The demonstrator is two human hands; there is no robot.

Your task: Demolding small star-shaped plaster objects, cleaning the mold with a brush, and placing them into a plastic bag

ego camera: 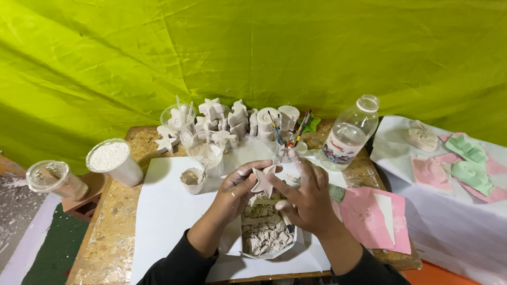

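Plaster star sits pinched between both hands above a white paper tray full of broken plaster pieces. The left hand is closed on the star's left points, thumb and fingers gripping its edge; the right hand is clamped on the right side, its fingers spread over the top and one fingertip pressing an upper point. The step in hand looks like cleaning or trimming the cast star, with the crumbs falling into the tray below. The next move probably calls for a light, steady grip and a slow turn of the star, since its thin points could snap under pressure. The star is held up off the white sheet on the bench, just over the tray's far end. Behind it stand a cup of brushes, a clear bottle, a tub of white powder and a cluster of finished white casts.
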